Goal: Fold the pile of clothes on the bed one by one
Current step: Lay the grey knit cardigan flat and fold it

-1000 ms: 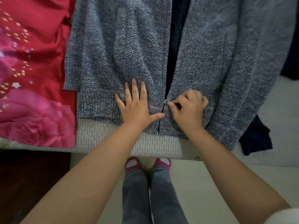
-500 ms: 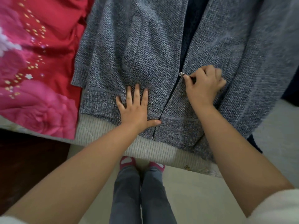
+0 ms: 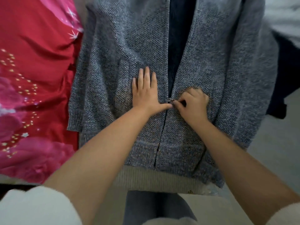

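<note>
A grey knitted zip cardigan lies spread front-up on the bed, its hem at the near edge. The zip is closed from the hem up to the metal zip pull; above it the front gapes over dark lining. My left hand presses flat on the left front panel, fingers straight, thumb reaching to the zip. My right hand has curled fingers and pinches the zip pull just right of the zip line.
A red and pink flowered blanket covers the bed to the left. A dark navy garment lies under the cardigan's right side. The quilted mattress edge runs below the hem, with my legs and the pale floor beyond.
My right hand has drawn the zip pull up the cardigan from near the hem, closing the lower front. My left hand has slid up the left panel alongside it.
</note>
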A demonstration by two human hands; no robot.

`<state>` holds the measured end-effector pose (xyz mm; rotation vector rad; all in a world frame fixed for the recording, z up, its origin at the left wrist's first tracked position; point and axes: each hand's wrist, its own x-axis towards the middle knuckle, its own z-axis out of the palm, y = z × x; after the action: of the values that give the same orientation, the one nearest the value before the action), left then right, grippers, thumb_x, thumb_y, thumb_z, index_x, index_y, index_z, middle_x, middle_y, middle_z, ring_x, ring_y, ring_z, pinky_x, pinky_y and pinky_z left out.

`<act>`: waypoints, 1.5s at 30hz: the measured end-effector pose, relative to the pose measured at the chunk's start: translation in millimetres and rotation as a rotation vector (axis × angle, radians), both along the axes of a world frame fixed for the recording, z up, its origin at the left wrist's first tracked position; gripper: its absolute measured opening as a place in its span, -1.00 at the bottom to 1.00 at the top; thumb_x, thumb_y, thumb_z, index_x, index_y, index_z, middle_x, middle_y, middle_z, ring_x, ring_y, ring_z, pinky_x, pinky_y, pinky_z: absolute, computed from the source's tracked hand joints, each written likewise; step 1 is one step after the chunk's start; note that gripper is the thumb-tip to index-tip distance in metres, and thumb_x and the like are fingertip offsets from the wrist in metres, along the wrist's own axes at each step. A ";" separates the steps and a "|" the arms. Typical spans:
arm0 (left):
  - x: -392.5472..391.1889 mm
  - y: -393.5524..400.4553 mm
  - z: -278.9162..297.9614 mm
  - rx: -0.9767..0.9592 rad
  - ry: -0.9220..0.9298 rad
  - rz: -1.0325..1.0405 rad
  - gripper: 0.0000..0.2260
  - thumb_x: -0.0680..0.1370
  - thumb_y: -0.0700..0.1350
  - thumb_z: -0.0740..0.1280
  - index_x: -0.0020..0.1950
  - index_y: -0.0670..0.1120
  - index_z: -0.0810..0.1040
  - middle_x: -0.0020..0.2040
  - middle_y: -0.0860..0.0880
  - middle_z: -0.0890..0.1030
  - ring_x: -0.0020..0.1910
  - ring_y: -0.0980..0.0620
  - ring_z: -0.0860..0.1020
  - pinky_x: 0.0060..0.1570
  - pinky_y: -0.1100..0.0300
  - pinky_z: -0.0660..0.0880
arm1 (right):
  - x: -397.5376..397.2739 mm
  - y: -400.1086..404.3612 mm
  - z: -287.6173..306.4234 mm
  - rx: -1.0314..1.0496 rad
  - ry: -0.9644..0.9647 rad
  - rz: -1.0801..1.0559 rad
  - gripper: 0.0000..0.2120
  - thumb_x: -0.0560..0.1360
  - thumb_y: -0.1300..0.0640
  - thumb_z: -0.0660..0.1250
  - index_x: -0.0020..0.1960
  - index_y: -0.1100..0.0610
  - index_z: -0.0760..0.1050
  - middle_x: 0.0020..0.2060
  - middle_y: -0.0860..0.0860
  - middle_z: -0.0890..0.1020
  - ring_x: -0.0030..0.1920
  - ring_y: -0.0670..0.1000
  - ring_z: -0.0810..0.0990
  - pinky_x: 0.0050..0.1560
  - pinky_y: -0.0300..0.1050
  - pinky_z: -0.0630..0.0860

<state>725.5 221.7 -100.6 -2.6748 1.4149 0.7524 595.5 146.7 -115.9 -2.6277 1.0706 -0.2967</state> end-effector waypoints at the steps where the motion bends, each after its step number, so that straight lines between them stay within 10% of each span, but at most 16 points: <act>1: 1.0 -0.4 -5.8 0.030 0.003 -0.023 0.09 0.32 0.42 0.25 0.49 -0.17 -0.28 0.50 -0.17 -0.29 0.47 -0.14 -0.30 0.41 -0.07 -0.28 | -0.7 -0.5 -1.2 -0.010 -0.004 0.003 -0.82 0.21 0.09 0.42 -0.39 0.21 0.54 -0.35 0.13 0.57 -0.25 0.21 0.57 -0.17 0.12 0.41; 10: -0.2 -1.4 -17.0 0.124 0.028 -0.053 0.07 0.36 0.39 0.22 0.45 -0.17 -0.38 0.47 -0.16 -0.36 0.46 -0.12 -0.34 0.38 -0.04 -0.35 | 17.1 -18.8 -16.1 -0.152 -0.097 -0.084 -0.75 0.32 0.01 0.29 -0.37 0.18 0.50 -0.32 0.08 0.55 -0.14 0.01 0.29 -0.08 -0.02 0.17; 22: -0.6 -5.2 -5.4 0.194 0.033 -0.077 -0.02 0.41 0.35 0.19 0.46 -0.10 -0.38 0.48 -0.11 -0.36 0.46 -0.10 -0.34 0.40 -0.04 -0.30 | 68.7 -109.1 4.6 -0.192 -0.096 0.036 -0.78 0.24 0.06 0.46 -0.36 0.19 0.49 -0.32 0.08 0.55 -0.21 0.22 0.55 -0.17 0.02 0.18; 29: 47.7 -46.9 28.4 -0.174 -0.035 0.079 -0.21 0.41 0.37 0.13 0.47 -0.11 0.16 0.41 -0.15 0.23 0.40 -0.14 0.16 0.36 0.02 0.12 | 65.0 -117.8 -2.2 -0.004 -0.219 0.110 -0.73 0.28 0.03 0.37 -0.38 0.25 0.49 -0.35 0.14 0.56 -0.24 0.29 0.54 -0.22 0.00 0.25; 35: 48.9 -97.1 2.5 -0.024 0.013 0.150 0.06 0.35 0.39 0.25 0.48 -0.16 -0.32 0.48 -0.17 -0.33 0.46 -0.12 -0.33 0.40 -0.04 -0.31 | 66.4 -134.0 -14.0 -0.033 -0.271 0.186 -0.68 0.30 -0.05 0.29 -0.40 0.22 0.52 -0.38 0.09 0.56 -0.26 0.20 0.54 -0.22 -0.05 0.27; 45: 53.1 -99.9 -11.5 0.137 0.013 0.092 0.08 0.35 0.35 0.26 0.45 -0.15 -0.41 0.46 -0.16 -0.39 0.45 -0.11 -0.36 0.39 -0.08 -0.30 | 73.9 -123.5 -26.3 -0.298 -0.252 0.174 -0.78 0.38 0.06 0.30 -0.36 0.17 0.45 -0.34 0.06 0.53 -0.14 0.02 0.33 -0.10 -0.06 0.15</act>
<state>778.6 121.8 -112.1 -2.6493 1.2022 0.8425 669.4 23.2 -142.2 -2.8174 0.7589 -0.7777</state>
